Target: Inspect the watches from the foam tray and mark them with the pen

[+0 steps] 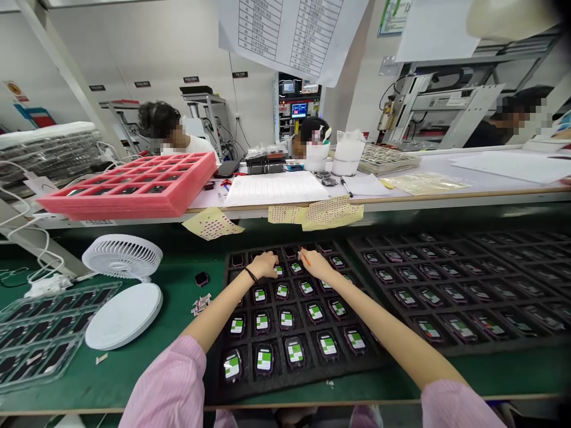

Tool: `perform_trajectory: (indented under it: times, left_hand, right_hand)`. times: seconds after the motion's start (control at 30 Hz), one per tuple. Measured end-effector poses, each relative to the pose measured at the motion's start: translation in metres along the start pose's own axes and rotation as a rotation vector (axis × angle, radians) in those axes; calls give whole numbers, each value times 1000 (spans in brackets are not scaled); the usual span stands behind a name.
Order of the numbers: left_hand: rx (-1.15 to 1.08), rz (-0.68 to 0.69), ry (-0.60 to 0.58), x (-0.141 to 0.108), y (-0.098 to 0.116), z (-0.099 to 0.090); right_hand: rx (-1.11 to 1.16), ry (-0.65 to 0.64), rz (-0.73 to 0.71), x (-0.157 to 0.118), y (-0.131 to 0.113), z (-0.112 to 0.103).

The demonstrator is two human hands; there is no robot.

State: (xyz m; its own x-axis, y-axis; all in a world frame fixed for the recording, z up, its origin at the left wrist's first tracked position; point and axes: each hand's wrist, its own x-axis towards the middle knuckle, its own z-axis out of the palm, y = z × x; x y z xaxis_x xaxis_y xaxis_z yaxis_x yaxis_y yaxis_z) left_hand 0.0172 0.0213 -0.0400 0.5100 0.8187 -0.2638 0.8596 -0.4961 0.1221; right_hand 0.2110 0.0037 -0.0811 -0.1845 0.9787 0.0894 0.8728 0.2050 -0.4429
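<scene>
A black foam tray (292,327) lies before me, its pockets holding several smartwatch bodies, many with lit green-and-white screens. Over its back rows, my left hand (266,264) has bent fingers at a smartwatch (279,270); the fingertips are partly hidden, so what they grip cannot be made out. Just to its right, my right hand (314,263) is closed on a thin orange stick-like tool (306,257), its tip near a dark-screened smartwatch (291,252). Another lit smartwatch (296,267) sits just below that hand.
A second black foam tray (392,285) of watches lies right. To the left are a white fan (122,306), a clear tray (53,362), a loose dark watch (202,279) and small scraps (201,304). A shelf holds a pink foam tray (178,202). Other people sit beyond.
</scene>
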Motion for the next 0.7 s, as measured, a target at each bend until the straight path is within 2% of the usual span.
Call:
perform_trajectory:
  times: [0.17, 0.37, 0.5, 0.57, 0.7]
  left_hand:
    - [-29, 3, 24, 1, -1, 7]
    - [-191, 19, 192, -3, -6, 19]
    - [-347, 23, 318, -13, -12, 18]
    - [-583, 9, 346, -19, -13, 13]
    - [-1316, -26, 391, -40, -8, -5]
  right_hand:
    - [66, -22, -12, -2, -6, 3]
    - [284, -9, -18, 1, -8, 15]
    - [458, 1, -13, 5, -8, 21]
    - [558, 1, 6, 5, -7, 20]
    - [766, -6, 68, 0, -9, 7]
